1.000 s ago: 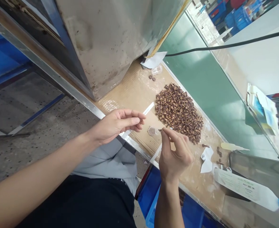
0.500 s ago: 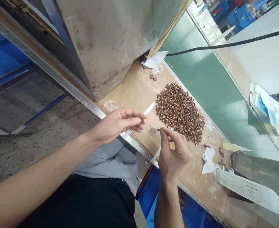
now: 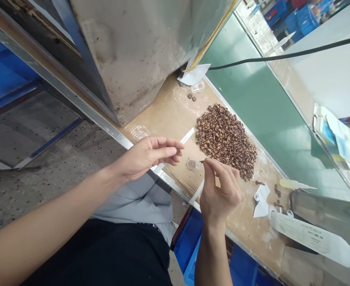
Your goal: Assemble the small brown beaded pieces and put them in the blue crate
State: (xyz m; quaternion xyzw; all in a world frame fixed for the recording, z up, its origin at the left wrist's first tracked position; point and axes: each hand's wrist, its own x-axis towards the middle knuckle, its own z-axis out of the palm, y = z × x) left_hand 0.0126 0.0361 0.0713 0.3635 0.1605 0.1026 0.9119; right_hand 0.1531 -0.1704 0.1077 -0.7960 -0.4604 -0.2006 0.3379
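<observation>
Head view: the person's right hand (image 3: 222, 194) pinches a small dark-brown stemmed piece (image 3: 202, 161) between thumb and forefinger, in a narrow grip closed on it. The piece sits at the fingertips, its long axis running nearly level across the view. Its tip points left toward a clear round plastic cap (image 3: 192, 164), very near it; contact cannot be confirmed. The left hand (image 3: 147, 155) curls in a closed grip around a thin white plastic strip (image 3: 186, 136). The strip's long axis runs diagonally, its upper end pointing up and right toward a heap of small brown-and-gold pieces (image 3: 226, 142), and its lower end emerges below the fingers. A second white strip (image 3: 197, 192) lies just beside the right hand; whether they touch cannot be determined. All of these lie over a cardboard-covered surface (image 3: 169, 119), which also carries two brown discs (image 3: 192, 97), loose brown pieces (image 3: 277, 192) and crumpled white paper (image 3: 262, 200). A stained metal cabinet (image 3: 127, 51) stands beyond the surface, and a blue plastic crate (image 3: 189, 242) sits below its edge.
</observation>
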